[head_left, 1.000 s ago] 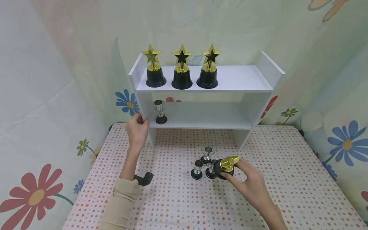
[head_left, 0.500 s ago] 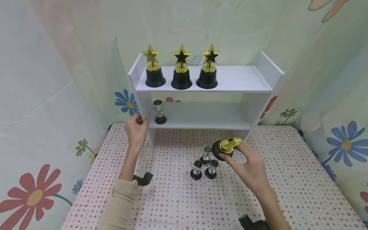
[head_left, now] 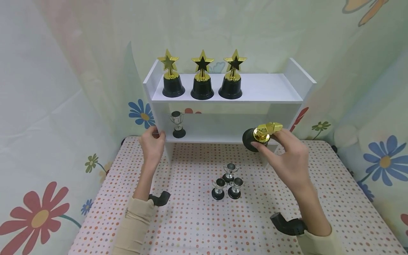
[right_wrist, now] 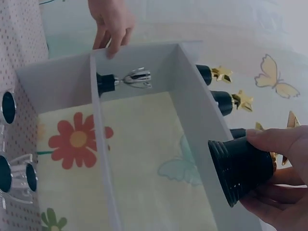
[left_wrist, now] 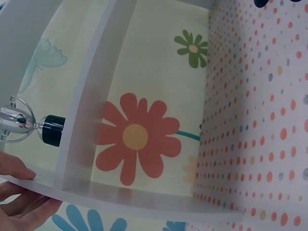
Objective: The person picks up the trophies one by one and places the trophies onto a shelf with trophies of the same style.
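Note:
My right hand [head_left: 291, 161] holds a gold star trophy [head_left: 262, 134] in the air, tilted, before the right part of the white shelf unit [head_left: 271, 86]. In the right wrist view, thumb and fingers grip its black base [right_wrist: 240, 166]. My left hand [head_left: 152, 145] pinches the front edge of the unit's left side panel, as the left wrist view shows too. Close to that hand, a small silver cup trophy [head_left: 177, 124] stands upright on the middle shelf. Three gold star trophies [head_left: 202, 76] stand in a row on the top shelf, from the left end to the middle.
Three small silver cup trophies [head_left: 235, 187] stand close together on the dotted tablecloth [head_left: 197, 223], in front of the shelf unit. A flower-patterned cloth [head_left: 79, 124] hangs behind and at the sides. Black wrist-camera mounts [head_left: 288, 225] stick out from both forearms.
My right hand has lifted the gold star trophy up from beside the silver cups and carried it forward, slightly right, to the shelf unit. The left hand has stayed in place.

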A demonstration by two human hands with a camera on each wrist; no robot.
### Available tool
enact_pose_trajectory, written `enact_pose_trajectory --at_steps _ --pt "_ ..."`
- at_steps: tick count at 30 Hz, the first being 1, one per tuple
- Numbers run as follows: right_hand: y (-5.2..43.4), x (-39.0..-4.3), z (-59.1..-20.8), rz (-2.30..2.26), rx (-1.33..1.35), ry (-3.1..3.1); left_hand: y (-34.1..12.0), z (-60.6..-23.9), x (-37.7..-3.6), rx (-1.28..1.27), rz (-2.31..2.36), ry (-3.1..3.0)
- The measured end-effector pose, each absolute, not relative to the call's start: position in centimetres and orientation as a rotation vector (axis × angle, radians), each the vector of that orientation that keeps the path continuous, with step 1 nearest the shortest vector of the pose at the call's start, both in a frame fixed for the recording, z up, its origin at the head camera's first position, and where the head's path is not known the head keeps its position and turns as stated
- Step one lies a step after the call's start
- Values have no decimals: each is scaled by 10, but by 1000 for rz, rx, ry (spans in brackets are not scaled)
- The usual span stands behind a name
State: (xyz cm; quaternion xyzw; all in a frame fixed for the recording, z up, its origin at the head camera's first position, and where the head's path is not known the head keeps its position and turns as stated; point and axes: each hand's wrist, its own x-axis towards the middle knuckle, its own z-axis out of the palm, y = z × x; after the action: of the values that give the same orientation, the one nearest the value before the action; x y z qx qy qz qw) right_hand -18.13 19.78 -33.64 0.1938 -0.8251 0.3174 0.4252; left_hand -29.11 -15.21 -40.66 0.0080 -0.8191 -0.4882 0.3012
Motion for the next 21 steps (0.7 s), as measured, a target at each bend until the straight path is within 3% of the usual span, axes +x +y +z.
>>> enact_pose_trajectory --at_steps 21 --pt "202 -217 -257 976 334 -2087 -151 -406 -291 30 -1277 -2186"
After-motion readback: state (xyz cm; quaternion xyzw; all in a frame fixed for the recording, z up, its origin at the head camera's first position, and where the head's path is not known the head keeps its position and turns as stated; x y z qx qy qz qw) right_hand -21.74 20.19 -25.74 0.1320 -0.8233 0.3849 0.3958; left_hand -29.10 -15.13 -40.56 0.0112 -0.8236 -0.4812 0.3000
